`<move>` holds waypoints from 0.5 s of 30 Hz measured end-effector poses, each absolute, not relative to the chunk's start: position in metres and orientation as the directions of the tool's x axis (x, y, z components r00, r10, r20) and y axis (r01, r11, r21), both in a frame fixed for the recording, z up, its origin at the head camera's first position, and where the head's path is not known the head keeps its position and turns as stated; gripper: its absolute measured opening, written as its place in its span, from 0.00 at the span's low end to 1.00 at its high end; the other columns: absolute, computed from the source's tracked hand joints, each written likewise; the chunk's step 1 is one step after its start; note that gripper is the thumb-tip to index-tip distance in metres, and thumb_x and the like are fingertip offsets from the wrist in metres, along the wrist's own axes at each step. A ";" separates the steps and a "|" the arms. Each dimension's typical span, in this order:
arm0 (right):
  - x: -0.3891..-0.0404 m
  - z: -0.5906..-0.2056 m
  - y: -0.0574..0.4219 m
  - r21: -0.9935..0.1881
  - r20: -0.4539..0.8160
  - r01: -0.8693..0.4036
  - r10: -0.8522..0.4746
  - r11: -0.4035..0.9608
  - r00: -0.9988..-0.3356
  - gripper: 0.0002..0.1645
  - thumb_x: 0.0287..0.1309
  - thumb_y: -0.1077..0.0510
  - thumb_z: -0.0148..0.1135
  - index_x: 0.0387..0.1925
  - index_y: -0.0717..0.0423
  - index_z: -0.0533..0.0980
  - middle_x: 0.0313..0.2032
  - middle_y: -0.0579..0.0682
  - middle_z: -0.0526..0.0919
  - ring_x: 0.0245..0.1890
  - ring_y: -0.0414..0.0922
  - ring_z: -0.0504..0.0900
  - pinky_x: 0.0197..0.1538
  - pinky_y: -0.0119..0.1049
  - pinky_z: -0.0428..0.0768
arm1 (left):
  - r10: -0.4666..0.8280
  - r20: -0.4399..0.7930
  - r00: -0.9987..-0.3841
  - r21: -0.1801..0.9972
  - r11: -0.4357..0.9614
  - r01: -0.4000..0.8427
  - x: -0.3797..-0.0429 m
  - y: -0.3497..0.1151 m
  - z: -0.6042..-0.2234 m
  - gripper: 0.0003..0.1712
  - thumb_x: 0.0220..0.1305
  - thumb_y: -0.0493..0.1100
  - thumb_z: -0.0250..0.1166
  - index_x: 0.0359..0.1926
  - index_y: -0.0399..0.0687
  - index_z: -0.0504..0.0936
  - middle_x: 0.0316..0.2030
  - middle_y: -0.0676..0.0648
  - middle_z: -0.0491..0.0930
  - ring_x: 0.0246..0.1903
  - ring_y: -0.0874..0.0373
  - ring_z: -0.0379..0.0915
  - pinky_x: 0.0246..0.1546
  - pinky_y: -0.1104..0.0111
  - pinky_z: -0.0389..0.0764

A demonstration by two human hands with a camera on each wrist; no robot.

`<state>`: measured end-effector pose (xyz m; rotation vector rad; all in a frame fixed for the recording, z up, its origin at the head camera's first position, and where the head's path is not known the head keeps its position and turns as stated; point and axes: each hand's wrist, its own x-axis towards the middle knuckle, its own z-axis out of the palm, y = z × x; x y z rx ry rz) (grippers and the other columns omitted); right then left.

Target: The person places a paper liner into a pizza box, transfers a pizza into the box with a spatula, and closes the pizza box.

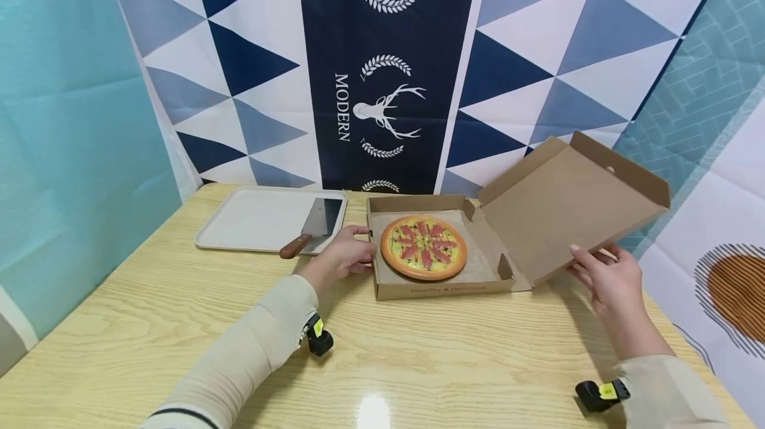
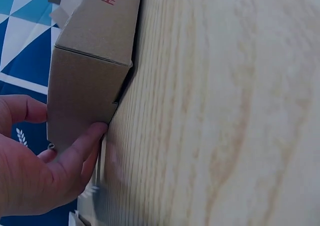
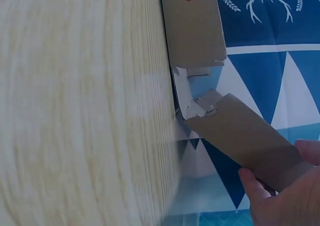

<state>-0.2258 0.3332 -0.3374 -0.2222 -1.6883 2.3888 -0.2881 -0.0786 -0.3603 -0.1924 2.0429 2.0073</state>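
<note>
A cardboard pizza box (image 1: 430, 291) lies opened on the table, its lid (image 1: 568, 206) swung out to the right and tilted up. Inside the box, on a paper liner, is a round pizza (image 1: 423, 248) with red and yellow toppings. My left hand (image 1: 344, 253) holds the box's left side wall, with fingers at its upper edge and low by the table. My right hand (image 1: 612, 279) grips the near edge of the raised lid between thumb and fingers. In the right wrist view, that lid edge (image 3: 250, 141) slants up from the hinge to the hand.
To the left of the box is a white tray (image 1: 251, 220). A pizza server (image 1: 321, 220) with a wooden handle rests over its right edge. The wooden table (image 1: 418, 362) extends in front, and a patterned cloth (image 1: 388, 30) hangs behind.
</note>
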 end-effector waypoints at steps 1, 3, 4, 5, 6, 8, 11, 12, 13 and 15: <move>-0.226 -0.337 0.333 -0.947 0.002 -0.084 0.259 -0.309 -0.966 0.43 0.55 0.65 0.69 0.66 0.54 0.55 0.39 0.43 0.76 0.33 0.37 0.85 0.35 0.33 0.83 | 0.092 -0.283 -0.955 0.959 0.033 -0.282 -0.287 -0.078 -0.360 0.37 0.56 0.24 0.56 0.68 0.41 0.61 0.48 0.37 0.72 0.35 0.51 0.76 0.34 0.58 0.84; -0.228 -0.336 0.332 -0.955 0.013 -0.091 0.265 -0.282 -0.964 0.43 0.55 0.65 0.69 0.66 0.55 0.55 0.39 0.43 0.75 0.33 0.37 0.84 0.35 0.32 0.83 | 0.088 -0.283 -0.955 0.959 0.031 -0.281 -0.287 -0.078 -0.360 0.37 0.56 0.24 0.56 0.68 0.41 0.62 0.46 0.37 0.71 0.34 0.51 0.76 0.33 0.58 0.84; -0.229 -0.336 0.332 -0.956 0.021 -0.097 0.267 -0.275 -0.964 0.41 0.55 0.65 0.69 0.65 0.55 0.56 0.39 0.44 0.75 0.33 0.36 0.84 0.34 0.32 0.83 | 0.086 -0.283 -0.955 0.959 0.032 -0.281 -0.286 -0.077 -0.360 0.37 0.56 0.24 0.56 0.67 0.40 0.62 0.45 0.38 0.71 0.33 0.52 0.76 0.33 0.59 0.84; -0.229 -0.335 0.331 -0.958 0.028 -0.103 0.270 -0.269 -0.963 0.40 0.55 0.66 0.69 0.64 0.55 0.57 0.39 0.44 0.75 0.33 0.36 0.84 0.34 0.32 0.83 | 0.083 -0.282 -0.956 0.959 0.032 -0.280 -0.285 -0.077 -0.359 0.37 0.56 0.24 0.56 0.67 0.40 0.61 0.44 0.38 0.71 0.32 0.52 0.76 0.32 0.59 0.84; -0.230 -0.335 0.331 -0.957 0.036 -0.111 0.271 -0.267 -0.962 0.38 0.55 0.67 0.68 0.62 0.55 0.58 0.39 0.44 0.75 0.33 0.36 0.84 0.34 0.32 0.83 | 0.080 -0.281 -0.956 0.960 0.029 -0.279 -0.284 -0.077 -0.359 0.36 0.55 0.24 0.56 0.67 0.40 0.61 0.43 0.38 0.71 0.31 0.52 0.75 0.31 0.59 0.84; -0.231 -0.334 0.330 -0.959 0.049 -0.121 0.272 -0.256 -0.961 0.34 0.56 0.68 0.68 0.59 0.55 0.60 0.38 0.44 0.76 0.32 0.36 0.84 0.33 0.32 0.83 | 0.079 -0.271 -0.959 0.962 0.026 -0.270 -0.282 -0.076 -0.359 0.36 0.54 0.23 0.56 0.66 0.39 0.61 0.40 0.39 0.71 0.29 0.53 0.75 0.31 0.59 0.84; -0.233 -0.334 0.329 -0.965 0.059 -0.125 0.273 -0.231 -0.960 0.35 0.55 0.67 0.68 0.59 0.55 0.59 0.37 0.44 0.76 0.32 0.36 0.84 0.33 0.32 0.83 | 0.079 -0.265 -0.961 0.964 0.020 -0.264 -0.278 -0.075 -0.360 0.36 0.54 0.23 0.56 0.65 0.38 0.61 0.40 0.39 0.71 0.28 0.54 0.75 0.32 0.58 0.84; -0.233 -0.334 0.329 -0.968 0.061 -0.124 0.273 -0.218 -0.960 0.37 0.55 0.67 0.68 0.61 0.56 0.59 0.37 0.43 0.77 0.32 0.36 0.83 0.33 0.32 0.83 | 0.079 -0.264 -0.961 0.964 0.017 -0.264 -0.277 -0.074 -0.360 0.36 0.54 0.23 0.56 0.65 0.38 0.61 0.40 0.39 0.70 0.28 0.53 0.75 0.32 0.58 0.84; -0.234 -0.334 0.329 -0.971 0.063 -0.122 0.273 -0.205 -0.960 0.39 0.55 0.67 0.69 0.63 0.58 0.58 0.37 0.43 0.77 0.32 0.35 0.83 0.33 0.31 0.83 | 0.078 -0.263 -0.962 0.965 0.016 -0.262 -0.277 -0.074 -0.360 0.36 0.54 0.23 0.56 0.65 0.39 0.61 0.41 0.38 0.70 0.29 0.53 0.75 0.33 0.57 0.84; -0.235 -0.333 0.329 -0.978 0.064 -0.115 0.274 -0.175 -0.960 0.44 0.55 0.66 0.69 0.66 0.60 0.54 0.37 0.43 0.76 0.32 0.35 0.83 0.33 0.31 0.83 | 0.077 -0.266 -0.961 0.964 0.010 -0.266 -0.275 -0.073 -0.361 0.35 0.54 0.23 0.56 0.65 0.39 0.61 0.42 0.38 0.70 0.30 0.52 0.76 0.34 0.57 0.84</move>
